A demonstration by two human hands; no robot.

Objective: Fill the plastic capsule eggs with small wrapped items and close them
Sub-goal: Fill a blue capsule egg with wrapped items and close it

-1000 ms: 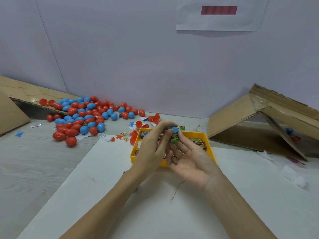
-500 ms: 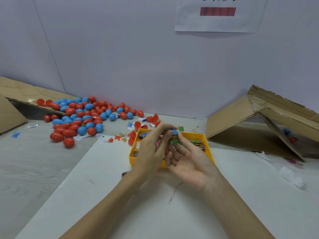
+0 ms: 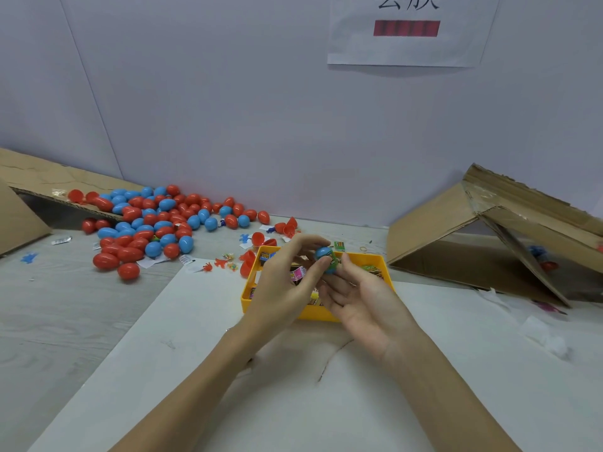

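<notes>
Both hands meet above the yellow plastic tray (image 3: 318,313) of wrapped items: left hand (image 3: 284,288) and right hand (image 3: 365,301) pinch a blue plastic capsule egg (image 3: 324,256) with a green wrapper (image 3: 333,265) between their fingertips.

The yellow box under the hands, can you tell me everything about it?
The yellow box is a shallow, open-topped tray that looks like plastic. It sits flat on the white sheet, with colourful little wrapped packets inside. Both hands hover over it, hiding much of its middle. Loose red egg halves lie against its left side.
</notes>
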